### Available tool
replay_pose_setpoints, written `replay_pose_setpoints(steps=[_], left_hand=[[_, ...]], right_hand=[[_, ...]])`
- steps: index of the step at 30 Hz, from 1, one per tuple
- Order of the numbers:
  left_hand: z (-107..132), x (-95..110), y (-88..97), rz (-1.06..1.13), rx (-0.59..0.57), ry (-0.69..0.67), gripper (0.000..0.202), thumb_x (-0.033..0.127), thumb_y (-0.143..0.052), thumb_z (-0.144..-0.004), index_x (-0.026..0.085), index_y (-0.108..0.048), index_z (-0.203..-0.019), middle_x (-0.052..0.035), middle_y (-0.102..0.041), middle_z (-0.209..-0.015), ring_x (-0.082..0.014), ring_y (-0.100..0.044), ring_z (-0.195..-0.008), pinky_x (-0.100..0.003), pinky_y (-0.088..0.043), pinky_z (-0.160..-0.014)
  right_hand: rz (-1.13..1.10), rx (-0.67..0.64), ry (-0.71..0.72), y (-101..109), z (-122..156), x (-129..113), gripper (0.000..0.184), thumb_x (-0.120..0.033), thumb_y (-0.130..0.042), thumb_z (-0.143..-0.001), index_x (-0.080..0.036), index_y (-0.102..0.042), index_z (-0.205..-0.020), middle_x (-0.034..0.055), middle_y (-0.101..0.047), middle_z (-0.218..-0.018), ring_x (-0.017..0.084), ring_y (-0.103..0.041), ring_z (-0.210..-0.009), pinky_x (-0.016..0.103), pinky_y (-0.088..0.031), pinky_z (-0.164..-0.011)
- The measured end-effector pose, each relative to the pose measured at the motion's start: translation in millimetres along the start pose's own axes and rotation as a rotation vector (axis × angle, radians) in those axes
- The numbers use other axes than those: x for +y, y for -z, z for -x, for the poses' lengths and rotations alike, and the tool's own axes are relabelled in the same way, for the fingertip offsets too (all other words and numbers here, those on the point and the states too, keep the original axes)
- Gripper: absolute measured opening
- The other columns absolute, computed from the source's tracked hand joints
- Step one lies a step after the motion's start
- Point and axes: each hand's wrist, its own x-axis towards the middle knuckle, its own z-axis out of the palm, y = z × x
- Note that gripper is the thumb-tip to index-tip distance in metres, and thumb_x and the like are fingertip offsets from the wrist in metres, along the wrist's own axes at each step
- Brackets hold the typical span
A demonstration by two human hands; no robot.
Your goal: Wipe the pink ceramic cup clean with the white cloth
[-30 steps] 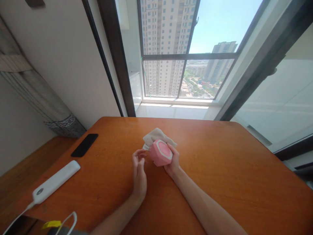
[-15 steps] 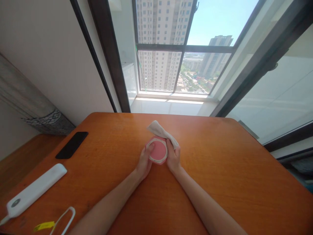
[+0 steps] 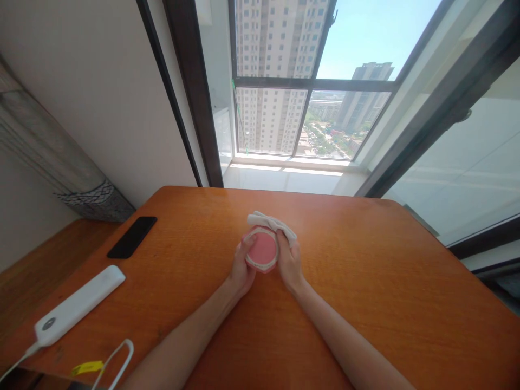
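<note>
A pink, rounded object with a white ring around its flat pink face [image 3: 262, 248] is held above the table; I cannot tell its exact kind. My left hand [image 3: 242, 269] grips it from the left, thumb lying over the rim. A folded white cloth [image 3: 271, 221] runs along its far edge. My right hand [image 3: 290, 262] is closed on the cloth at the right side, pressing it against the pink object. The fingers of both hands are partly hidden underneath and behind.
On the wooden table [image 3: 357, 281], a black phone [image 3: 132, 237] lies at the left. Nearer are a white power strip [image 3: 80, 304] with a cord, a white cable [image 3: 121, 364] and a yellow tag [image 3: 88, 368]. A window [image 3: 312, 84] stands beyond the far edge.
The cloth's loose end has dropped from sticking up to lying along the pink object's far edge. The whole view has shifted slightly, moving the table things rightward.
</note>
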Motion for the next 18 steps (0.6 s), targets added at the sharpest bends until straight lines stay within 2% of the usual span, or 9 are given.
replay_pose_setpoints(steps=[2,5,7,9,11,14,16,18], left_hand=[[-0.2,-1.0,-1.4,0.025,0.031,0.01,0.041,0.041,-0.092,-0.075,0.012,-0.081,-0.103,-0.0083,-0.084,-0.098,-0.0244,-0.076,-0.088,-0.034,-0.061,-0.081],[-8.6,3.9,-0.5,0.09,0.131,-0.067,0.041,0.047,-0.089,-0.078,0.016,-0.079,-0.103,-0.0051,-0.083,-0.1,-0.0197,-0.075,-0.086,-0.029,-0.061,-0.081],[-14.7,7.9,2.9,0.075,0.175,-0.151,0.044,0.056,-0.084,-0.083,0.019,-0.077,-0.106,-0.0038,-0.082,-0.102,-0.018,-0.073,-0.086,-0.028,-0.06,-0.082],[-17.0,8.9,7.2,-0.009,0.211,-0.261,0.047,0.062,-0.085,-0.081,0.021,-0.076,-0.102,-0.0019,-0.079,-0.097,-0.0171,-0.07,-0.082,-0.027,-0.058,-0.078],[-13.6,5.9,10.3,-0.121,0.214,-0.351,0.048,0.056,-0.097,-0.069,0.022,-0.074,-0.094,0.0023,-0.074,-0.086,-0.0152,-0.064,-0.076,-0.026,-0.053,-0.071],[-1.5,-3.5,10.2,-0.295,0.068,-0.311,0.047,0.036,-0.107,-0.053,0.021,-0.073,-0.083,0.0049,-0.069,-0.075,-0.0151,-0.059,-0.07,-0.026,-0.047,-0.066],[6.0,-9.5,9.0,-0.416,-0.077,-0.242,0.038,0.034,-0.104,-0.058,0.02,-0.077,-0.081,0.0011,-0.072,-0.075,-0.0201,-0.062,-0.074,-0.03,-0.05,-0.072],[8.9,-12.5,9.7,-0.503,-0.16,-0.251,0.031,0.033,-0.101,-0.065,0.021,-0.081,-0.085,-0.0042,-0.077,-0.084,-0.028,-0.068,-0.087,-0.036,-0.053,-0.086]], right_hand=[[0.011,-0.038,0.008,3.8,-2.2,-2.4,0.033,-0.051,-0.064,-0.103,-0.028,-0.083,-0.119,0.0046,-0.082,-0.126,0.028,-0.065,-0.135,0.047,-0.039,-0.128],[0.013,0.029,0.041,-7.1,20.2,8.8,0.041,-0.05,-0.062,-0.105,-0.031,-0.073,-0.139,0.003,-0.073,-0.146,0.024,-0.053,-0.151,0.046,-0.027,-0.135],[-0.029,0.065,-0.005,-19.3,37.8,20.3,0.045,-0.05,-0.064,-0.104,-0.03,-0.07,-0.144,0.0037,-0.066,-0.156,0.022,-0.048,-0.156,0.044,-0.024,-0.137],[-0.109,0.12,-0.124,-27.4,44.4,28.7,0.049,-0.053,-0.067,-0.102,-0.028,-0.07,-0.143,0.005,-0.065,-0.157,0.022,-0.049,-0.156,0.043,-0.028,-0.136],[-0.241,0.173,-0.266,-27.7,36.6,32.0,0.051,-0.057,-0.066,-0.1,-0.027,-0.071,-0.141,0.0048,-0.071,-0.15,0.023,-0.056,-0.15,0.044,-0.04,-0.129],[-0.473,0.15,-0.485,-16.6,11.9,30.9,0.054,-0.066,-0.057,-0.1,-0.022,-0.077,-0.126,0.0074,-0.082,-0.126,0.026,-0.072,-0.13,0.044,-0.06,-0.109],[-0.567,0.115,-0.591,-8.7,0.4,29.2,0.055,-0.067,-0.055,-0.1,-0.02,-0.08,-0.113,0.0095,-0.085,-0.109,0.027,-0.079,-0.112,0.042,-0.066,-0.097],[-0.606,0.104,-0.618,-6.0,-1.7,27.9,0.046,-0.061,-0.061,-0.098,-0.021,-0.081,-0.106,0.0079,-0.086,-0.102,0.026,-0.081,-0.1,0.039,-0.068,-0.09]])
